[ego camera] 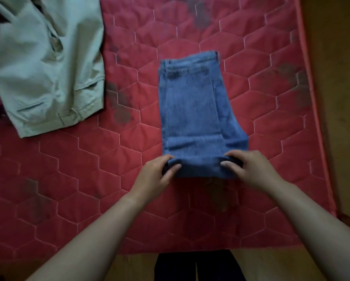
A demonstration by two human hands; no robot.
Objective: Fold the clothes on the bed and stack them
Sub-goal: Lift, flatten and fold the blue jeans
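Head view: left hand (159, 172) and right hand (250, 169) grip the near edge of the folded jeans (194, 110) on the mattress (68, 179).

A tan floor (340, 98) shows; on its near strip stand 2 dark trouser legs (176, 266), side by side.

Both forearms (101, 226) bare, uncovered from the picture's lower edge to the wrists; no cloth lies on them anywhere in view. Left hand (157, 172) and right hand (249, 169) also bare, with thumbnails that look short and plain, though the light is dim and the picture soft. At the bottom edge, between the arms, dark trousers (176, 266), near black, the two legs parted by a narrow paler gap; weave and seams too dark to read.
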